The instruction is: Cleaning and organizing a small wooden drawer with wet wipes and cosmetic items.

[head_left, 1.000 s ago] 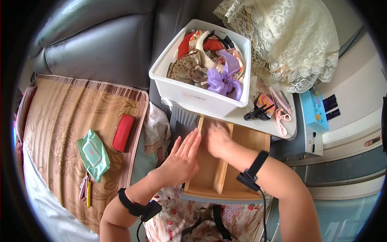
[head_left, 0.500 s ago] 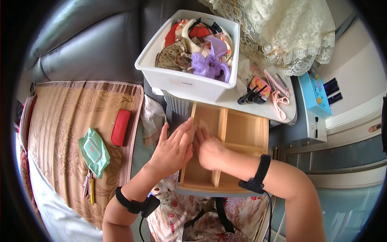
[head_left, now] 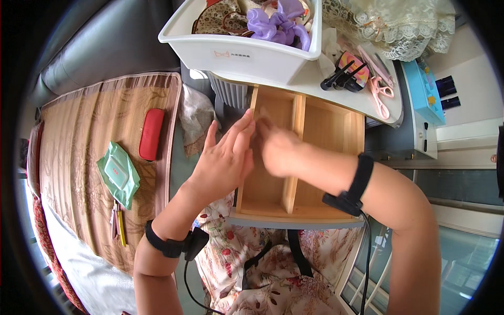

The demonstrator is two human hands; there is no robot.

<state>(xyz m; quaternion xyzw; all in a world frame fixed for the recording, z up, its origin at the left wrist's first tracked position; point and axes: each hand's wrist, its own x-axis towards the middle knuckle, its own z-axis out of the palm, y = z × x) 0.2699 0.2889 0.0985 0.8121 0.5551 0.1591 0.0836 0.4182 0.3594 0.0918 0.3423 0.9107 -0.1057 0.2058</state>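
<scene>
A light wooden drawer with dividers stands pulled out in front of me. My left hand lies along its left wall, the fingers stretched out and the thumb side toward the right hand. Inside the long left compartment, my right hand is close to that same wall, knuckles up. Motion smears its fingers, so whether anything is in them is hidden. Both wrists wear black straps with small boxes and cables.
Behind the drawer, a white bin of fabric hair accessories stands on a white top beside pink scissors and black hair clips. On the left mat lie a red case and a green wipes pack. A blue organizer sits right.
The view has shifted, so the bin and drawer sit higher in the picture. My right hand has blurred with motion along the drawer's left wall; my left hand keeps its place on it.
</scene>
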